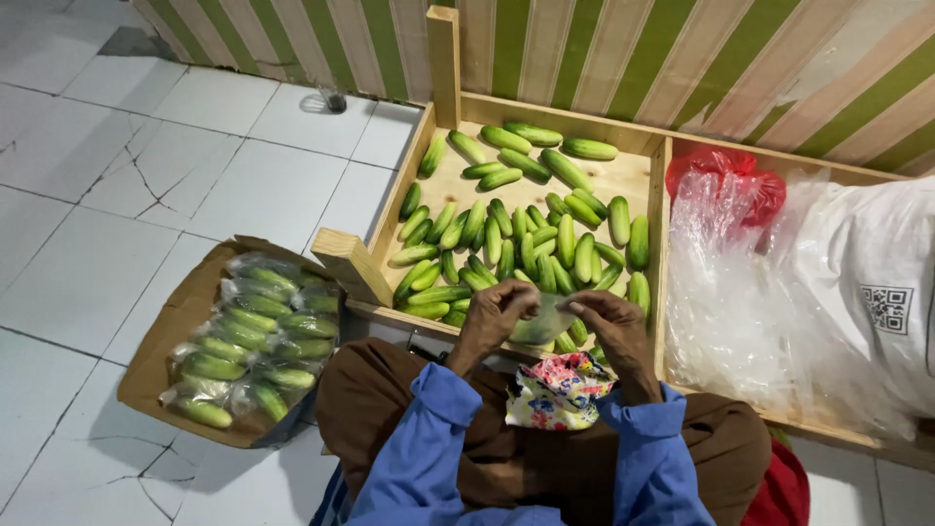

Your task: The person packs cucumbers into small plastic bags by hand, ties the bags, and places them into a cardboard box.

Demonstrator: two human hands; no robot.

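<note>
Over the near edge of the wooden crate (443, 185) of loose cucumbers (526, 239), the left hand (495, 314) and right hand (609, 326) pinch a small clear plastic bag (545, 319) between closed fingers. Left of them, a cardboard box (161, 336) holds bagged cucumbers (255, 336).

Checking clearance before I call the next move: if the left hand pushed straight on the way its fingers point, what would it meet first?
The left hand points right, toward the right hand. First in line is the clear plastic bag both hands pinch, then the right hand's fingers; depth looks shared, though one view cannot confirm it.

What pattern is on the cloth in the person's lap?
A multicoloured floral print on the cloth, seen in the head view.
</note>
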